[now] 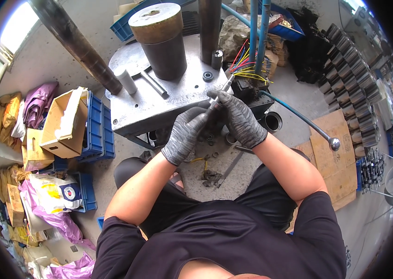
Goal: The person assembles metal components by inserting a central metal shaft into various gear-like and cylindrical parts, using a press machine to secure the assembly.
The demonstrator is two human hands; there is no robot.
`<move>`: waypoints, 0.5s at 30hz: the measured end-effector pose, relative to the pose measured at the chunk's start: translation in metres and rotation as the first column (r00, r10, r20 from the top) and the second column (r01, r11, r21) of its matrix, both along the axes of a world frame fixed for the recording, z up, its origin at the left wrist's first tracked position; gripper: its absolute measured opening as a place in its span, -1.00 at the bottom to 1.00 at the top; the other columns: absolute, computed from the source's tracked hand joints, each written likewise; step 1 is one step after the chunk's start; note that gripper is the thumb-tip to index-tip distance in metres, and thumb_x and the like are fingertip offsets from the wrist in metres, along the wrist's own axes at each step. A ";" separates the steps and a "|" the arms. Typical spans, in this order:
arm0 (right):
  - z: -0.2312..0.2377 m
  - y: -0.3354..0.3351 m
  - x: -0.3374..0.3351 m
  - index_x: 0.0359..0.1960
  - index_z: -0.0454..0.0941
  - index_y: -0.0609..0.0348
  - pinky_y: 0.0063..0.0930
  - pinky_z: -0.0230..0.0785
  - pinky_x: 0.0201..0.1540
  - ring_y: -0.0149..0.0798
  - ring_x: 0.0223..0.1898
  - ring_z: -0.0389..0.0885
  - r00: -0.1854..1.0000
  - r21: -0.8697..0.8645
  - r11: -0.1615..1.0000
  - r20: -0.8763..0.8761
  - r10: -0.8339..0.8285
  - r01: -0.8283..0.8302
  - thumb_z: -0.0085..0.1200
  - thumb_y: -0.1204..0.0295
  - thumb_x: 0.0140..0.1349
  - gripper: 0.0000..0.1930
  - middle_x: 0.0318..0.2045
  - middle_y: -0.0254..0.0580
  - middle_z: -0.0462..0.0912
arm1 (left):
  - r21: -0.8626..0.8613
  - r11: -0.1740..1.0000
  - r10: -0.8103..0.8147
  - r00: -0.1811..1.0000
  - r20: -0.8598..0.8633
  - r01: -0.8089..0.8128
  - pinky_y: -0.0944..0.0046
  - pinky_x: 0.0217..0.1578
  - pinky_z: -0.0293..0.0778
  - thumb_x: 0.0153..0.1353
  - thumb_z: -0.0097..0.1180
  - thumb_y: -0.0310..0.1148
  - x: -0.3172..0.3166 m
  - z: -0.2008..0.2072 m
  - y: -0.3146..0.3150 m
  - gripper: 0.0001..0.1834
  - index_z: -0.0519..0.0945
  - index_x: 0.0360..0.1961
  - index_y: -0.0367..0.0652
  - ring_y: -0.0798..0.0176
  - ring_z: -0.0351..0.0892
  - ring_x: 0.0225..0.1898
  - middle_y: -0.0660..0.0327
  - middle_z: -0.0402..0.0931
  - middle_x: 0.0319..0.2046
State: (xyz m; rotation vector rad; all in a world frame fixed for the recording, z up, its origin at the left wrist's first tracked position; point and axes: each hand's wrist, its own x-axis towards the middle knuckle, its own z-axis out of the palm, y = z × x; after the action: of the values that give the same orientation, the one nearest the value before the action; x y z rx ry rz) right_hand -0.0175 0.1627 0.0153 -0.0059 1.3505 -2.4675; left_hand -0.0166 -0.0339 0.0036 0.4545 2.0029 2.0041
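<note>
Both my hands wear grey knit gloves and meet in front of the press table (pixel 178 103). My left hand (pixel 185 134) is closed round the lower end of a stepped metal shaft (pixel 226 84). My right hand (pixel 240 117) grips the same shaft higher up, with the thumb and fingers round it. The shaft tilts up to the right, its thin end free; its lower end is hidden in the left glove. On the table beyond lie a small bearing-like ring (pixel 207 76) and a metal rod (pixel 154 84). A pale cylinder (pixel 125 81) stands at the left.
A thick steel ram (pixel 163 51) and dark columns (pixel 76 44) rise from the table. A blue lever with a ball knob (pixel 334 143) juts out at right, below colored wires (pixel 250 73). Blue crates (pixel 98 128) and a cardboard box (pixel 66 123) stand left; stacked metal sleeves (pixel 352 86) right.
</note>
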 end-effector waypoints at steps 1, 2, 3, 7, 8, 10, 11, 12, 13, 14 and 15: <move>-0.006 0.004 -0.004 0.34 0.49 0.24 -0.37 0.55 0.08 -0.33 -0.09 0.67 0.999 0.073 0.997 -0.028 0.027 -0.025 0.07 0.10 0.56 -0.48 -0.12 -0.26 0.67 | 0.002 1.000 -0.001 1.000 -0.001 0.001 0.35 -0.05 0.55 0.50 0.17 -0.14 0.000 -0.001 0.000 -0.57 0.68 0.12 -0.31 0.44 0.59 -0.13 0.24 0.70 -0.16; -0.006 0.004 -0.003 0.34 0.49 0.24 -0.37 0.55 0.08 -0.33 -0.09 0.67 0.999 0.075 0.997 -0.029 0.025 -0.023 0.07 0.10 0.56 -0.48 -0.12 -0.26 0.67 | 0.013 1.000 -0.009 0.997 0.073 0.008 0.34 -0.05 0.55 0.50 0.18 -0.14 -0.001 -0.001 0.001 -0.58 0.68 0.12 -0.31 0.44 0.60 -0.12 0.24 0.71 -0.15; -0.003 0.002 -0.002 0.26 0.55 0.19 -0.42 0.55 0.04 -0.37 -0.11 0.67 0.999 0.051 0.998 0.020 0.037 -0.038 0.09 0.10 0.55 -0.54 -0.17 -0.27 0.70 | 0.023 1.000 -0.018 0.989 0.149 0.015 0.33 -0.04 0.56 0.50 0.18 -0.15 -0.001 -0.002 0.001 -0.58 0.68 0.12 -0.30 0.43 0.61 -0.12 0.24 0.71 -0.14; -0.011 0.005 -0.005 0.15 0.65 0.16 -0.42 0.53 0.07 -0.38 -0.08 0.66 0.997 0.164 0.986 0.079 0.021 -0.034 0.12 0.04 0.53 -0.56 -0.16 -0.22 0.74 | 0.002 1.000 -0.013 0.995 0.100 0.013 0.29 -0.03 0.57 0.50 0.19 -0.18 0.004 -0.009 0.008 -0.61 0.67 0.10 -0.30 0.39 0.62 -0.11 0.19 0.72 -0.15; -0.011 0.009 -0.007 0.15 0.65 0.16 -0.42 0.53 0.07 -0.38 -0.08 0.66 0.997 0.167 0.986 0.076 0.010 -0.023 0.12 0.04 0.53 -0.56 -0.16 -0.22 0.74 | -0.084 0.996 0.014 0.999 0.042 -0.011 0.30 -0.04 0.56 0.50 0.20 -0.20 0.005 -0.010 0.009 -0.64 0.67 0.08 -0.29 0.39 0.60 -0.15 0.23 0.70 -0.20; -0.012 0.021 -0.008 0.09 0.70 0.20 -0.36 0.49 0.17 -0.35 -0.01 0.65 0.995 0.483 0.871 0.004 0.100 -0.089 0.09 0.00 0.54 -0.52 -0.10 -0.21 0.76 | -0.153 0.988 0.002 1.000 -0.006 -0.003 0.31 -0.05 0.54 0.50 0.20 -0.22 0.005 -0.020 0.015 -0.67 0.67 0.06 -0.28 0.39 0.57 -0.19 0.26 0.68 -0.25; -0.021 0.028 -0.010 0.07 0.72 0.22 -0.34 0.45 0.24 -0.32 0.03 0.64 0.988 0.531 0.844 -0.082 0.133 -0.070 0.07 -0.04 0.54 -0.48 -0.07 -0.22 0.76 | -0.209 0.978 -0.013 0.999 -0.051 0.002 0.28 -0.02 0.55 0.50 0.20 -0.24 0.004 -0.026 0.014 -0.68 0.66 0.06 -0.28 0.36 0.58 -0.16 0.22 0.69 -0.23; -0.030 0.041 -0.014 0.15 0.65 0.28 -0.43 0.52 0.18 -0.37 0.02 0.69 0.977 0.593 0.799 -0.096 0.189 -0.097 0.07 0.04 0.57 -0.50 0.00 -0.16 0.75 | -0.267 0.964 -0.040 0.995 -0.096 0.013 0.25 0.00 0.55 0.50 0.20 -0.26 0.005 -0.030 0.016 -0.69 0.66 0.07 -0.28 0.33 0.60 -0.14 0.18 0.70 -0.21; -0.031 0.046 -0.013 0.06 0.69 0.25 -0.38 0.53 0.13 -0.36 -0.05 0.68 0.977 0.644 0.755 -0.050 0.206 -0.126 0.09 -0.02 0.54 -0.49 -0.09 -0.20 0.75 | -0.349 0.934 -0.108 0.991 -0.079 0.074 0.20 0.05 0.55 0.48 0.21 -0.29 0.004 -0.031 0.017 -0.69 0.64 0.10 -0.27 0.26 0.62 -0.09 0.07 0.72 -0.14; -0.031 0.052 -0.010 -0.04 0.72 0.23 -0.33 0.53 0.08 -0.35 -0.12 0.68 0.976 0.689 0.707 0.001 0.218 -0.159 0.12 -0.08 0.50 -0.47 -0.19 -0.23 0.76 | -0.501 0.861 -0.170 0.978 -0.118 0.089 0.11 0.07 0.57 0.43 0.24 -0.27 0.004 -0.032 0.019 -0.67 0.64 0.09 -0.25 0.06 0.69 -0.06 -0.03 0.71 -0.10; -0.038 0.065 -0.011 -0.09 0.72 0.20 -0.29 0.61 -0.14 -0.35 -0.24 0.68 0.965 0.677 0.688 0.175 0.196 -0.262 0.17 -0.06 0.48 -0.51 -0.25 -0.26 0.73 | -0.619 0.785 -0.243 0.927 -0.284 0.017 0.05 0.08 0.57 0.41 0.25 -0.24 0.006 -0.035 0.021 -0.66 0.64 0.08 -0.22 -0.05 0.68 -0.03 -0.06 0.69 -0.09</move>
State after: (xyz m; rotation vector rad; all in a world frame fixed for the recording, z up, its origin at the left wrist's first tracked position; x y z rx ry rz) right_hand -0.0281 0.2275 -0.0228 0.1033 2.0149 -1.5989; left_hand -0.0109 -0.0131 -0.0311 0.8068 2.5873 1.1321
